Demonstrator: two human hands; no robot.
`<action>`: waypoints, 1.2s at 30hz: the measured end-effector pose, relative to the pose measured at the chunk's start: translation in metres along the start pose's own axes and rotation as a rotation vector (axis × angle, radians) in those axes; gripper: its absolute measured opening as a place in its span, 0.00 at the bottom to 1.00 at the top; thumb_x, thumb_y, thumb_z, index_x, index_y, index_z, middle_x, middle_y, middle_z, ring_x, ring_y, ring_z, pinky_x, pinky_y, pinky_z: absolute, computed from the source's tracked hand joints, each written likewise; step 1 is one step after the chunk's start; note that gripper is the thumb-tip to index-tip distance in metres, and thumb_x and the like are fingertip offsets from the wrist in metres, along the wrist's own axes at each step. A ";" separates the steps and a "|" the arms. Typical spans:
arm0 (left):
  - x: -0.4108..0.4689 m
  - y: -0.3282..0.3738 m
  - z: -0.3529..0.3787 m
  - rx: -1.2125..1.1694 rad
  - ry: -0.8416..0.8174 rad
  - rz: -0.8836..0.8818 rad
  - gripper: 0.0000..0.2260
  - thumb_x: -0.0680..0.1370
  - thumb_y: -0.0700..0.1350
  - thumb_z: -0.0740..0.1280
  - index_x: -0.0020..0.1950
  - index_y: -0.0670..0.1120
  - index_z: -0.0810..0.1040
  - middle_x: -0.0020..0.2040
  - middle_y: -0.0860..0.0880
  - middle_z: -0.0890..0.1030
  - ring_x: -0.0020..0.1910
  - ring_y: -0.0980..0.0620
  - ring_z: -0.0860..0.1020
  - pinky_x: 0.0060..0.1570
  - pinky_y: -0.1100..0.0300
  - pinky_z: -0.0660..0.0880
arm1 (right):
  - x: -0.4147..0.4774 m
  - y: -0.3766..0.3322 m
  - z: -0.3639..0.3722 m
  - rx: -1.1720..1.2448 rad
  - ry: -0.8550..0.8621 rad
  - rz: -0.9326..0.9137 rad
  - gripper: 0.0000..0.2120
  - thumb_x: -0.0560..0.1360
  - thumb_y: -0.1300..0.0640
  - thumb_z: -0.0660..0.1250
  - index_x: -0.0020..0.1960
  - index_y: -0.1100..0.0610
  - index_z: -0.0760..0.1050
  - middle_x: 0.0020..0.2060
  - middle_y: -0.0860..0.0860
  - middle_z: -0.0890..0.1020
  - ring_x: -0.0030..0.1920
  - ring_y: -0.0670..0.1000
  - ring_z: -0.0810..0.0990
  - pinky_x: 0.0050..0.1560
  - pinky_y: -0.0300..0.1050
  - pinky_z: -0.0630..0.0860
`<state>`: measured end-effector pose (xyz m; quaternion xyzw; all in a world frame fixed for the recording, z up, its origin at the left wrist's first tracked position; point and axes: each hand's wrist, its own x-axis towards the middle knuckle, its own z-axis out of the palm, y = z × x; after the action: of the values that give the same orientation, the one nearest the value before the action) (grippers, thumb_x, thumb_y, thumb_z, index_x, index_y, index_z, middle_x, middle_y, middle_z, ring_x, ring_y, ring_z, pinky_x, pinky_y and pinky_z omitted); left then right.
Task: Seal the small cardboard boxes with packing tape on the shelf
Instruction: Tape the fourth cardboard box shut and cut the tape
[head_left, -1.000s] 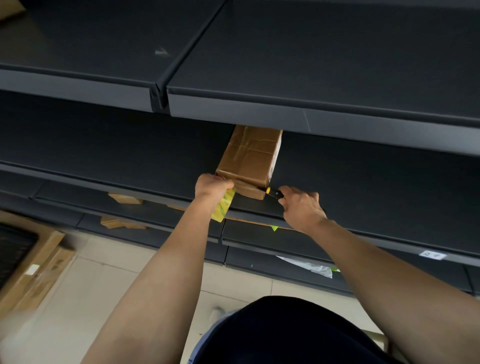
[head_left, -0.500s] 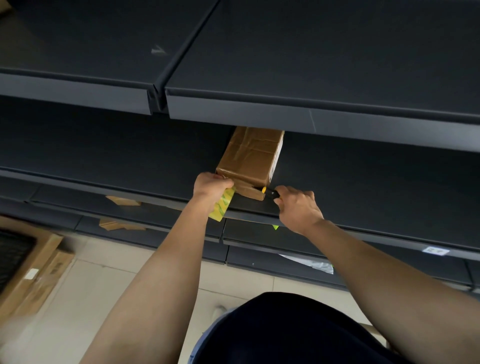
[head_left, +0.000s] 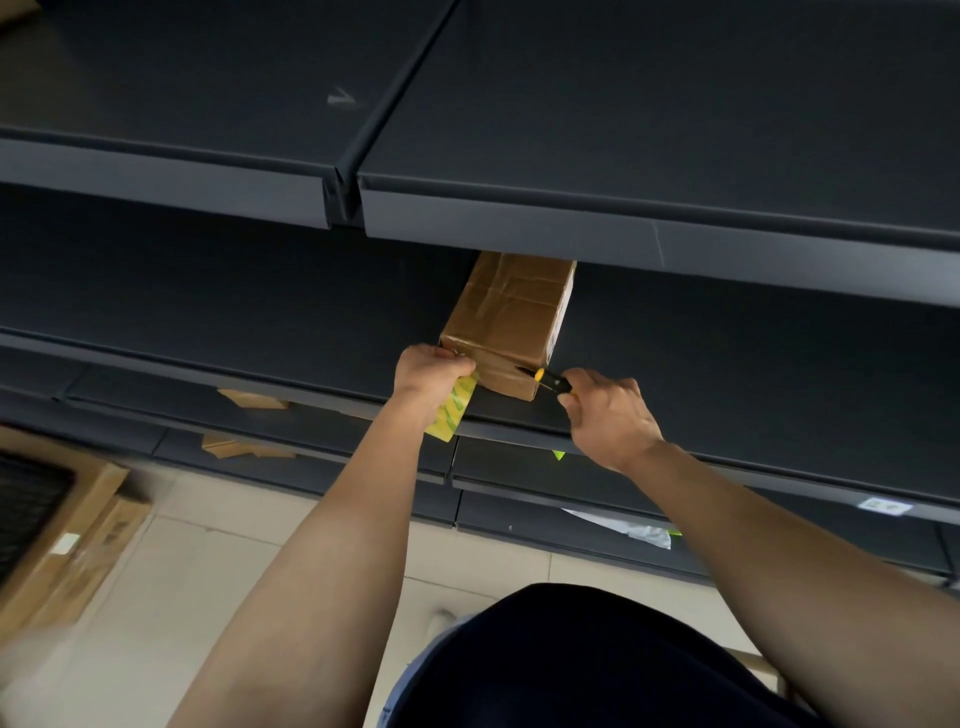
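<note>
1. Cardboard box (head_left: 511, 312): on middle shelf (head_left: 727, 364), near end by front edge, far end under upper shelf (head_left: 571, 228) lip; bare shelf either side.
2. Left hand (head_left: 431, 371): grips near-left corner; yellow-green strip (head_left: 452, 415) hangs below.
3. Right hand (head_left: 608, 415): clasps cutter (head_left: 550, 380), tip against box's near face.

Dim one here: the dark shelves (head_left: 675, 244) swallow most of the light, and deep shadow sits under the upper one, taking the far end of the box (head_left: 511, 306) with it. Soft, even light on both forearms (head_left: 332, 561), no hard shadows, no glare, just a faint sheen on the box's taped top. Brightest patch is the pale floor (head_left: 171, 597), lower left. Centre is sharp: left hand (head_left: 431, 371), right hand (head_left: 608, 415) and the knife (head_left: 550, 380) with its yellow tip read cleanly. Edges go soft, the cartons (head_left: 78, 545) far left smear into blur, and shelf lines slant and bow with the wide lens. The label (head_left: 878, 505) at right is too small to read
</note>
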<state>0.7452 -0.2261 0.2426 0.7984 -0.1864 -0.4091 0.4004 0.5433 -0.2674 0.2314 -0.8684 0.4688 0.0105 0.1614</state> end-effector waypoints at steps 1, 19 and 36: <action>0.000 0.000 -0.001 -0.006 0.000 0.002 0.10 0.71 0.40 0.74 0.39 0.45 0.73 0.38 0.46 0.78 0.35 0.49 0.78 0.36 0.60 0.75 | 0.002 -0.003 -0.001 -0.001 0.001 -0.009 0.10 0.82 0.55 0.54 0.60 0.56 0.69 0.51 0.52 0.77 0.46 0.54 0.76 0.59 0.50 0.65; 0.004 0.001 -0.007 0.050 -0.021 0.004 0.07 0.71 0.40 0.73 0.39 0.44 0.76 0.38 0.45 0.80 0.36 0.49 0.79 0.36 0.61 0.76 | 0.017 -0.039 -0.008 -0.141 -0.072 0.069 0.13 0.79 0.57 0.56 0.62 0.54 0.67 0.53 0.52 0.77 0.51 0.55 0.77 0.54 0.51 0.66; 0.018 0.006 -0.030 0.343 0.027 0.076 0.11 0.71 0.42 0.71 0.32 0.44 0.71 0.31 0.47 0.73 0.38 0.47 0.75 0.33 0.60 0.69 | -0.009 0.015 0.013 -0.308 -0.139 0.232 0.12 0.80 0.52 0.55 0.61 0.53 0.67 0.60 0.53 0.77 0.59 0.57 0.76 0.57 0.53 0.65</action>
<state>0.7800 -0.2260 0.2487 0.8528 -0.2780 -0.3453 0.2760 0.5279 -0.2642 0.2167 -0.8200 0.5465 0.1603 0.0565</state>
